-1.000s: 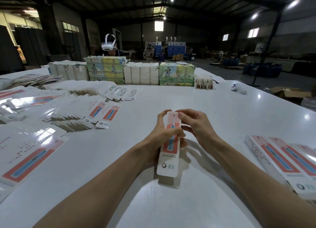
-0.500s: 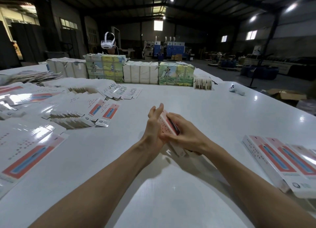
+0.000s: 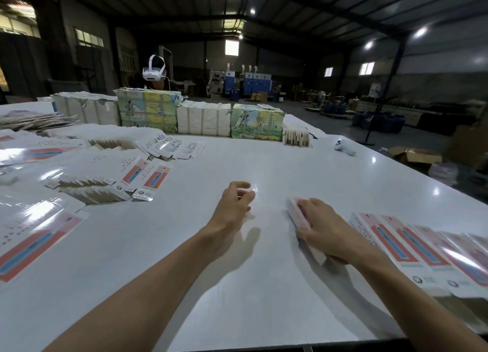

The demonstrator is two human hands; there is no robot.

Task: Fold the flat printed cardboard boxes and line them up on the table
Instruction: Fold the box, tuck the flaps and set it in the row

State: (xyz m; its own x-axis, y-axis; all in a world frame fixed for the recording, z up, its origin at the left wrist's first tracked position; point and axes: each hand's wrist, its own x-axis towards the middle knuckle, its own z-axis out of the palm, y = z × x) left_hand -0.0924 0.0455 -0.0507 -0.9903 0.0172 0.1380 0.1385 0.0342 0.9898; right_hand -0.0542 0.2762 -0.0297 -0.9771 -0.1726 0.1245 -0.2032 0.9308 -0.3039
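My right hand [image 3: 320, 226] grips a folded printed box [image 3: 297, 217], white with a pink and blue face, low over the white table [image 3: 264, 166]. The box lies just left of a row of folded boxes [image 3: 412, 248] lined up side by side at the right edge. My left hand [image 3: 235, 201] hovers above the table's middle, fingers loosely curled and holding nothing. Fanned piles of flat printed boxes [image 3: 111, 177] cover the table's left side, with a larger flat sheet [image 3: 34, 240] nearer me.
Bundled stacks of printed and white packs [image 3: 203, 117] stand along the table's far edge, with a small upright stack [image 3: 295, 135] beside them. A white controller [image 3: 343, 147] lies at the far right. A person wearing a white headset [image 3: 154, 70] stands behind the stacks.
Both hands held the box upright in front of me, then my left hand let go. My right hand carried the box rightward and down toward the row.
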